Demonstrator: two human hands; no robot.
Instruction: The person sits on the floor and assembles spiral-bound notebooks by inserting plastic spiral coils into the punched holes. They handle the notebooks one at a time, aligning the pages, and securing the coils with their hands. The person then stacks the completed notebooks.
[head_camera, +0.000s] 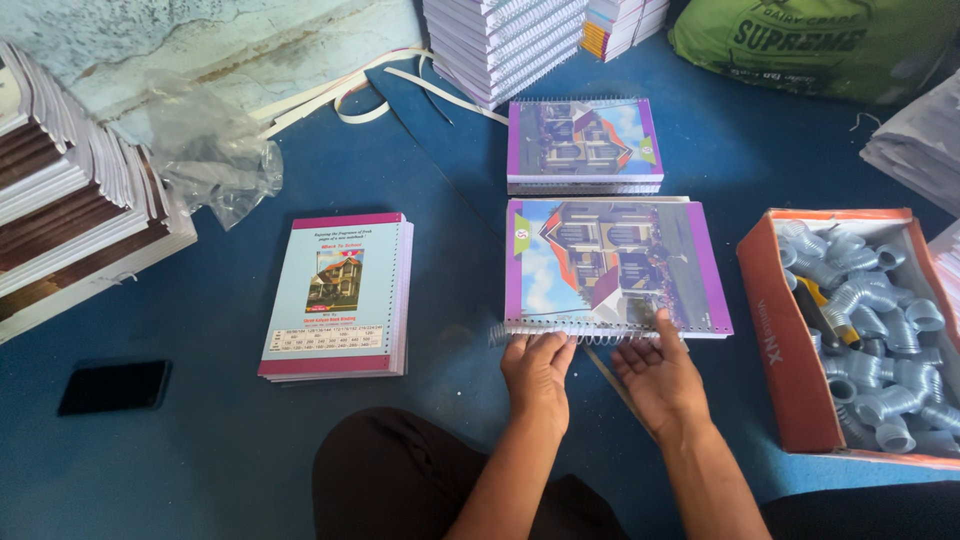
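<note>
Landmark: notebook (612, 262) w/ purple-edged cover & building picture, flat on the blue floor (200, 470), centre of view. All places below are rel. to it.
Spiral: silvery wire coil (580, 332) along the notebook's near edge, sticking out past its L corner; partly threaded thru the punch holes, how far I cannot tell.
Left hand (537, 368): at the near edge, L half, fingers curled and pinched narrow on the coil, thumb tucked under. Holding the wire, not the cover.
Right hand (657, 378): at the near edge, R of the left hand, palm up-ish and open wide, fingers spread; fingertip touches the cover near the coil. Nothing gripped.
Knee: dark trouser leg (400, 470), near side of the notebook, below both forearms.
Bound pile: same-cover notebooks (583, 145) stacked just beyond the far edge, spiral on their far side.
Loose book: light-blue & pink cover book (340, 295), L of the notebook, well apart, lying flat, punched edge facing the notebook.
Coil box: orange cardboard box (785, 340) to the R, near, full of grey-silver coil rolls (870, 320).
Phone: black slab (113, 386), far L and nearer than the notebook.
Plastic: crumpled clear wrap (215, 160), far L, beyond.
Stacks: unbound page piles (70, 210) at far L; spiral-bound stack (505, 45) beyond the bound pile.
Sack: green bag (810, 45), beyond & to the R.
</note>
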